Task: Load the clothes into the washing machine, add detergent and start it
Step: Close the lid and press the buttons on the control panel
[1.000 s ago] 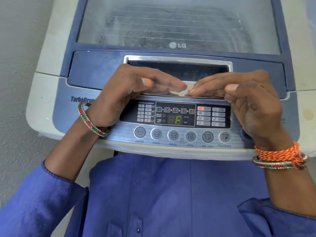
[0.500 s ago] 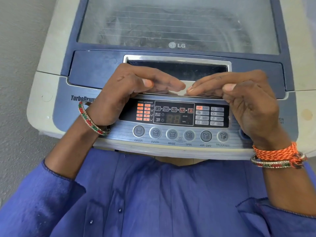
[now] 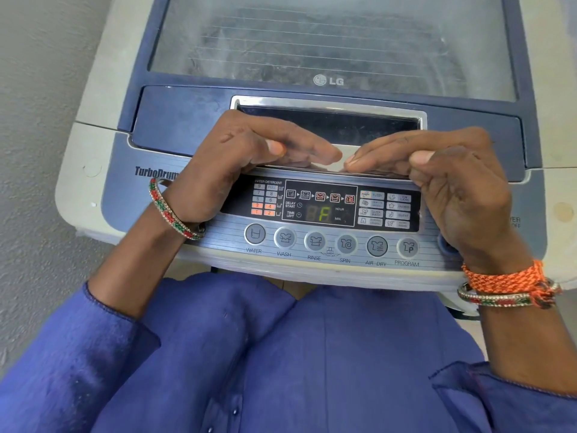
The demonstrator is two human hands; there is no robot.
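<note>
The washing machine (image 3: 312, 126) stands right in front of me with its glass lid (image 3: 331, 42) down, and both my hands rest at the lid's front handle (image 3: 327, 120), just above the control panel (image 3: 318, 207). My left hand (image 3: 246, 160) and right hand (image 3: 443, 179) lie with fingers loosely bent, fingertips almost meeting, holding nothing. The display shows a green "F" and several orange lights.

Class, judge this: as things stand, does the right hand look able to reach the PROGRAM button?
Probably yes: the right hand hovers just above and right of the PROGRAM button, with nothing between them.
</note>
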